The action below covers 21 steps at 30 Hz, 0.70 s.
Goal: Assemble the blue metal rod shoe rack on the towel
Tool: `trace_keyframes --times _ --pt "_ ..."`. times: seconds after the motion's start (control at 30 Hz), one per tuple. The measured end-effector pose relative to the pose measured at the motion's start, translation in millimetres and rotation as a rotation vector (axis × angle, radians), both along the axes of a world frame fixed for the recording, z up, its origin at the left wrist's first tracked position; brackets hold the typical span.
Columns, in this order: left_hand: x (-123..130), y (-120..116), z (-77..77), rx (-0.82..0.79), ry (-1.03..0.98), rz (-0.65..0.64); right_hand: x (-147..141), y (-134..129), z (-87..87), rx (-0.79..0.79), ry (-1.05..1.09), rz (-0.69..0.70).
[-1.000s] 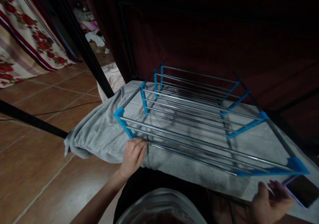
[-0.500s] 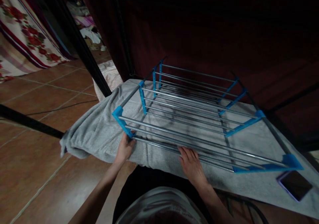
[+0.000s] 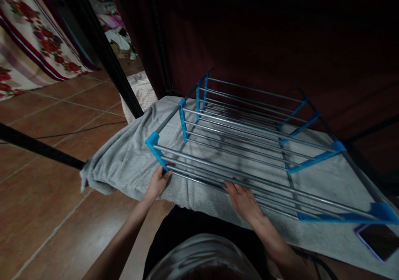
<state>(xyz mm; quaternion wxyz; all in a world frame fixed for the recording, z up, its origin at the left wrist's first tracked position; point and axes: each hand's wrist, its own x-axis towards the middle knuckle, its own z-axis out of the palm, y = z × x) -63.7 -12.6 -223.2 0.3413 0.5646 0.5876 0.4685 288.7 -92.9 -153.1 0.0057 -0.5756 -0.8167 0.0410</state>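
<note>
A shoe rack of grey metal tubes [image 3: 268, 183] with blue plastic brackets [image 3: 156, 150] lies across a grey blanket [image 3: 124, 155]. At its near left corner, my left hand [image 3: 159, 182] is closed round the lowest tube beside the blue bracket, the thumb along the tube. My right hand [image 3: 241, 199] has its fingers curled over the lower front tubes around the middle of the near side; the fingertips are partly hidden among the tubes.
A phone [image 3: 378, 241] rests on the blanket at the right, beside the rack's near right corner. Black metal posts [image 3: 109, 60] stand at the left. Behind the rack hangs a dark red cloth [image 3: 249, 47]. A cable [image 3: 84, 129] crosses the tiled floor [image 3: 40, 180].
The rack's near right corner has shifted right and toward me in the picture, now partly over the phone. The whole view has shifted slightly; both hands keep their places on the rack.
</note>
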Motion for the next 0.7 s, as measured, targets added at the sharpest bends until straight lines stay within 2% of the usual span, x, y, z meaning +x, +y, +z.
trace_keyframes --times 0.13,0.3,0.43,0.7 --pt "1 0 1.9 -0.005 0.021 0.022 -2 1 7.6 -0.037 -0.016 0.007" --pt "10 4 13.9 0.083 -0.013 0.127 -6 4 17.2 -0.088 -0.008 -0.037" --pt "18 8 21.2 0.125 -0.074 0.118 -9 3 23.2 -0.135 -0.008 -0.048" --pt "25 9 25.0 0.071 -0.162 0.167 -10 0 28.7 -0.136 -0.005 0.036"
